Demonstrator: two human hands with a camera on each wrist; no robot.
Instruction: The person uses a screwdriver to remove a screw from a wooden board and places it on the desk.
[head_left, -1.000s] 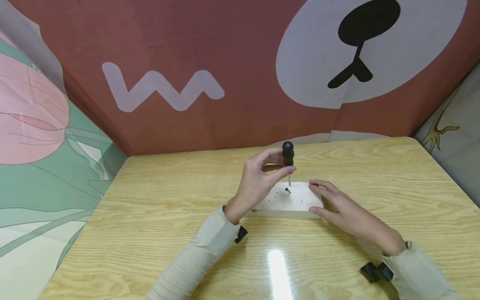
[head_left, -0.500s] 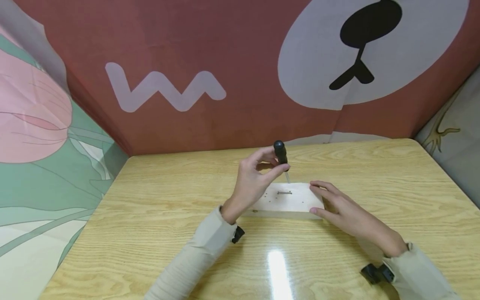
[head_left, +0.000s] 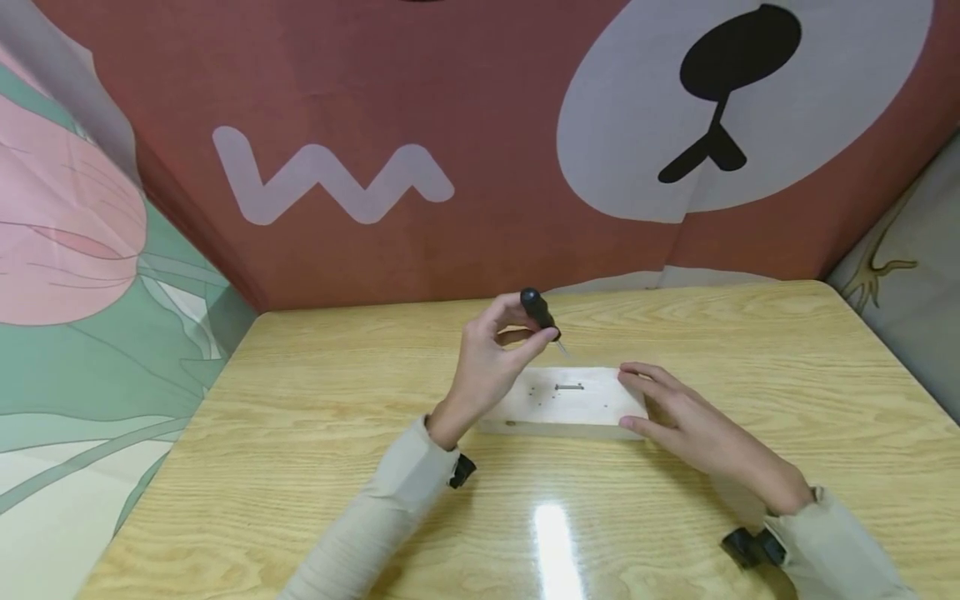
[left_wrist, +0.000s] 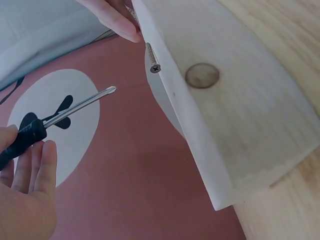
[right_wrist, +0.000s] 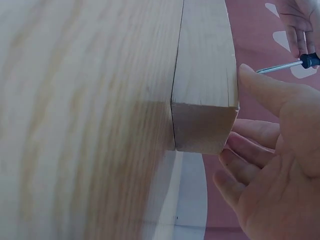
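A pale wooden block (head_left: 581, 412) with several small holes in its top lies on the table. On that top face a screw (head_left: 569, 387) lies on its side, and its cross-slotted head shows in the left wrist view. Up and left of the screw, my left hand (head_left: 483, 358) holds a black-handled screwdriver (head_left: 537, 309) between thumb and fingers. Its shaft tilts down to the right, with the tip (left_wrist: 111, 90) apart from screw and block. My right hand (head_left: 693, 423) grips the block's right end, thumb at the near corner and fingers at the far one.
The wood-grain table (head_left: 337, 383) meets a red printed cloth wall (head_left: 375, 258) behind. Patterned cloth also hangs at the left and right sides. Black wrist cameras (head_left: 752, 547) sit below both sleeves.
The screw has tipped from standing at a slant to lying flat on the block. My left hand has drawn the screwdriver away to the left and tilted it. The right hand stays put.
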